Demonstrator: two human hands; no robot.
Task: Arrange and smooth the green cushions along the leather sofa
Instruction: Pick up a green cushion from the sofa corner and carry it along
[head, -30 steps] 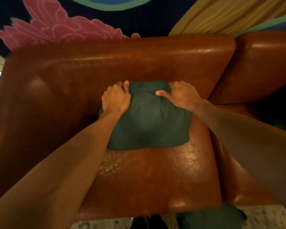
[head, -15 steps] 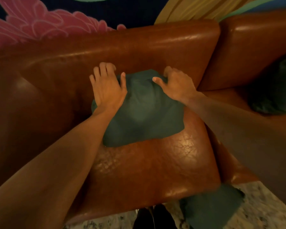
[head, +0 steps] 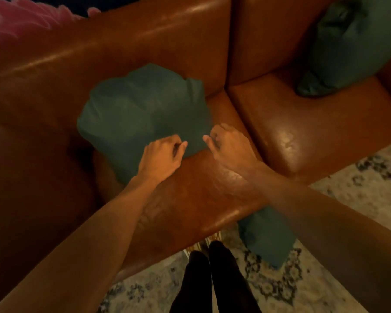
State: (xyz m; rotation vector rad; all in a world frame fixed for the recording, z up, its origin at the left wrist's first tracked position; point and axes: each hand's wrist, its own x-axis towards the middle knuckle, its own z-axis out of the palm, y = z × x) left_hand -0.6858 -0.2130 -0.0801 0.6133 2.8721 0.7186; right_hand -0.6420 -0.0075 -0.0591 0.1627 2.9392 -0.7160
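Observation:
A dark green cushion (head: 142,111) leans against the backrest on the left seat of the brown leather sofa (head: 303,127). My left hand (head: 160,157) sits at the cushion's lower edge, fingers curled and thumb out, pinching the fabric. My right hand (head: 229,146) is at the cushion's lower right corner, its fingers curled round it. A second green cushion (head: 352,48) leans on the backrest of the right seat. A third green cushion (head: 266,240) lies on the floor against the sofa's front.
The sofa's wide armrest (head: 32,177) rises on the left. A patterned pale rug (head: 370,188) covers the floor in front. My dark-clad legs (head: 212,279) stand close to the sofa's front edge, beside the floor cushion.
Both hands slid from the cushion's top down to its lower edge and curled their fingers. The view pulled back and right, so the right-seat cushion and the floor cushion show more fully.

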